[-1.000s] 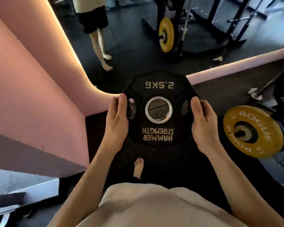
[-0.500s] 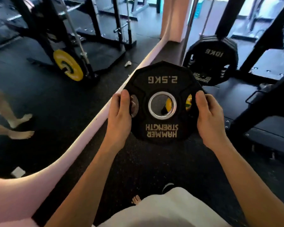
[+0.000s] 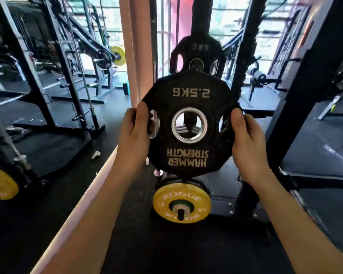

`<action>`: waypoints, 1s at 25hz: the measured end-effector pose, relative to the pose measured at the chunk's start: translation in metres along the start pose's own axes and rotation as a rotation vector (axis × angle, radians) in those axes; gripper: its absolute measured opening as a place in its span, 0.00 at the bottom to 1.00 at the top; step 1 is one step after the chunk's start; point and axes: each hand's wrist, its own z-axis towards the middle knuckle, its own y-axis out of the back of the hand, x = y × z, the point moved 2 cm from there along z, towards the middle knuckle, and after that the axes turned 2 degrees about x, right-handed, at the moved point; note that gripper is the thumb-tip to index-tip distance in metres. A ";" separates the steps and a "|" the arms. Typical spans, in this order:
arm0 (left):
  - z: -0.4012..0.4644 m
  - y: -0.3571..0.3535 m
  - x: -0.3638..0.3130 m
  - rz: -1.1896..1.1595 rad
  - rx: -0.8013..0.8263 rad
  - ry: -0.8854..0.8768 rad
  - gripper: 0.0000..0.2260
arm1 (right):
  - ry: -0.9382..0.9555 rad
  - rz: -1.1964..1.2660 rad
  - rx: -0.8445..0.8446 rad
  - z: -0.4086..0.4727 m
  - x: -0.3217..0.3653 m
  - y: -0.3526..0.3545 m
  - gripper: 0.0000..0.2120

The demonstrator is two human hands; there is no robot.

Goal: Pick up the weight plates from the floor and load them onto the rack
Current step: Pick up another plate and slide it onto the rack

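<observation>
I hold a black 2.5 kg Hammer Strength weight plate point(image 3: 188, 155) upright in front of me, its lettering upside down. My left hand point(image 3: 134, 135) grips its left edge with the thumb at the grip slot. My right hand point(image 3: 248, 139) grips its right edge the same way. Straight behind the plate stands the black rack post point(image 3: 199, 26), with a larger black 5 kg plate point(image 3: 198, 54) hanging on a peg. Lower on the rack a yellow Rogue plate point(image 3: 181, 202) sits on a peg near the floor. Through the held plate's centre hole I see part of the post.
A pink-lit mirror edge point(image 3: 99, 175) runs along the floor on the left, with reflected racks and a yellow plate point(image 3: 0, 186) beyond it. A black upright point(image 3: 309, 76) stands at the right. Black rubber flooring point(image 3: 147, 244) lies below my arms.
My view has swung right and upward to face the rack post. The plate stays in both hands and is now raised in front of the pegs, with the yellow Rogue plate below it.
</observation>
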 end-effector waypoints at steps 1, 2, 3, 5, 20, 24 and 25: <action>0.020 -0.010 -0.008 -0.012 0.005 -0.027 0.18 | 0.026 0.008 -0.008 0.021 0.006 0.000 0.16; 0.038 -0.018 -0.014 -0.024 0.009 -0.055 0.18 | 0.053 0.016 -0.019 0.040 0.013 0.001 0.16; 0.056 -0.029 -0.024 -0.033 0.010 -0.085 0.17 | 0.088 0.023 -0.030 0.061 0.020 0.002 0.17; 0.089 -0.047 -0.041 -0.038 0.013 -0.153 0.17 | 0.142 0.037 -0.050 0.099 0.033 0.003 0.17; 0.330 -0.141 -0.155 -0.170 0.055 -0.560 0.18 | 0.538 0.031 -0.190 0.345 0.135 -0.019 0.21; 0.377 -0.160 -0.186 -0.130 0.049 -0.667 0.18 | 0.614 -0.019 -0.220 0.398 0.162 -0.022 0.23; 0.387 -0.164 -0.191 -0.133 0.049 -0.691 0.19 | 0.623 -0.030 -0.215 0.410 0.168 -0.023 0.24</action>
